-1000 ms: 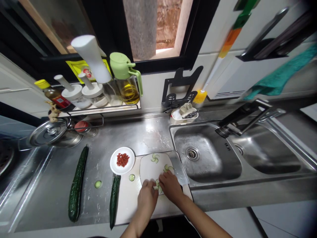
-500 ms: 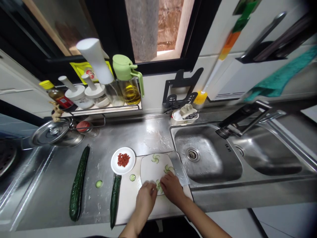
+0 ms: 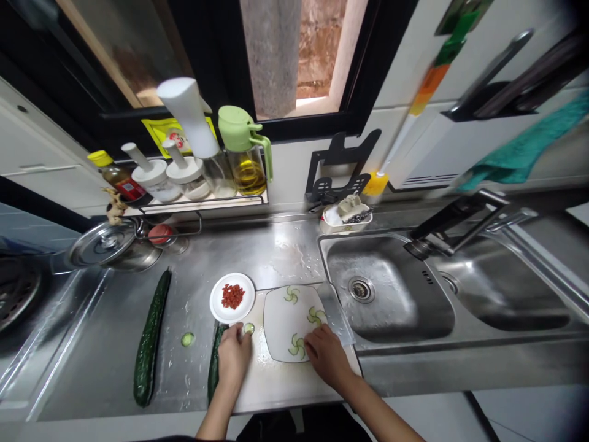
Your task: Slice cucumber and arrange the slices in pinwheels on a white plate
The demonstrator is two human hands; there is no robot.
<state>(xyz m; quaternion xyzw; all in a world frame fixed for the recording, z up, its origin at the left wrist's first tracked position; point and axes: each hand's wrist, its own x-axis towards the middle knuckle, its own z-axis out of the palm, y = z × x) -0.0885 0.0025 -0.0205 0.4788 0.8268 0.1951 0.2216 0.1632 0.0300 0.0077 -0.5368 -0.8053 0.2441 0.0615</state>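
A white square plate (image 3: 281,319) lies on a pale cutting board (image 3: 271,383) and carries three pinwheels of cucumber pieces (image 3: 297,346). My right hand (image 3: 327,358) rests with curled fingers at the plate's near right corner, beside the nearest pinwheel. My left hand (image 3: 234,356) is to the left of the plate, fingertips at a loose cucumber slice (image 3: 249,328). Under that hand lies a cut cucumber (image 3: 214,368). A small round dish of red bits (image 3: 232,298) stands just beyond.
A whole cucumber (image 3: 151,337) and another loose slice (image 3: 187,339) lie on the steel counter to the left. A knife blade (image 3: 339,313) lies between plate and sink (image 3: 386,288). Bottles on a rack (image 3: 197,196) and a pot lid (image 3: 103,242) sit at the back left.
My left hand left the nearest pinwheel and moved left to the loose slice beside the plate. My right hand drew back slightly to the plate's corner, uncovering the pinwheel.
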